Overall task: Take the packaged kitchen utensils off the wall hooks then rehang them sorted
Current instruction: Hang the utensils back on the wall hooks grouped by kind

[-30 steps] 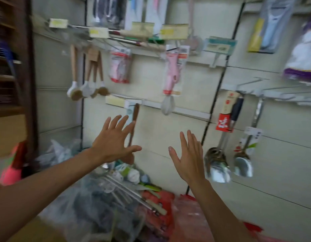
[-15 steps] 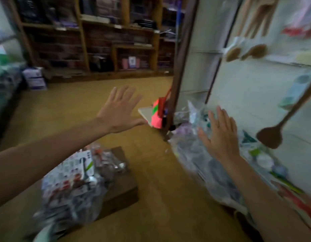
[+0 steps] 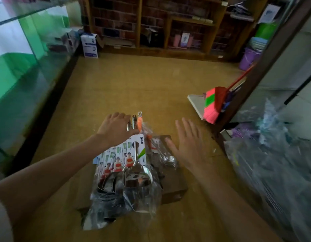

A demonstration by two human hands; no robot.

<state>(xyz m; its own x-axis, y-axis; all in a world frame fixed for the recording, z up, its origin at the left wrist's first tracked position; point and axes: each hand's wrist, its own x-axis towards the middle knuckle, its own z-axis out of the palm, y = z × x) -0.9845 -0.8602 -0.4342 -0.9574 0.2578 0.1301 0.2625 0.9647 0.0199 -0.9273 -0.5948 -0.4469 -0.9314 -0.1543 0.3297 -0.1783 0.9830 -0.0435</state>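
A pile of packaged steel scoops point(image 3: 133, 173) with printed cards lies in clear plastic on a low brown wooden stool point(image 3: 175, 186) on the floor. Beside them lies a bagged spoon point(image 3: 167, 159) with an orange-handled utensil point(image 3: 140, 122). My left hand point(image 3: 114, 130) is over the top ends of the scoop handles, with its fingers curled round them and its thumb against the card. My right hand point(image 3: 187, 147) hovers flat above the stool's right side with straight, spread fingers, holding nothing. The wall hooks are out of view.
A glass counter point(image 3: 29, 70) runs along the left. Wooden shelves point(image 3: 168, 23) line the back, with a white box point(image 3: 89, 45) on the floor. A pink and green broom point(image 3: 214, 103) leans on a brown post at right, near a heap of plastic-wrapped goods point(image 3: 273, 154) and a purple bucket point(image 3: 248, 58).
My view has swung left from the wall display down to the floor. Both hands have dropped to the pile on the stool, and my left hand has come onto the scoop handles.
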